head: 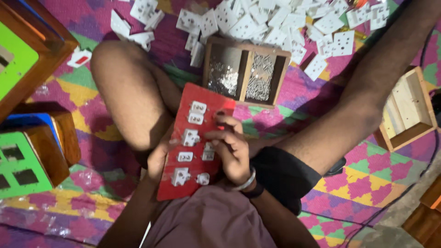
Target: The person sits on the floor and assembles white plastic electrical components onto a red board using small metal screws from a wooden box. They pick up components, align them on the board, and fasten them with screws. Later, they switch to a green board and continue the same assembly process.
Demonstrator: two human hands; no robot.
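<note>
A person sits cross-legged on a floor mat (376,179) patterned in pink, green and yellow, knees spread toward its far edge. Along the mat's left edge stand wooden boxes with green faceplates (18,165), and near the right edge sits an open wooden box (409,110). At the far edge lies a broad heap of white socket plates (285,23). Just this side of the heap is a wooden tray (245,73) split into two compartments, both holding small metal screws.

Between the knees, resting in the lap, is a red board (195,142). Its long axis runs away from the body toward the tray, tilted a little to the right at the far end. White socket modules (190,137) sit on it in a loose column, some upright, some askew.

The left hand (158,158) grips the board's left edge from beneath, fingers curled round it, steadying it. The right hand (232,149) lies on top of the board's right half, fingers bent together and pressing on a small white module (209,151) near the middle; whether it pinches a screw I cannot tell. The right hand is the nearer one to the modules, which lie just to its left.
</note>
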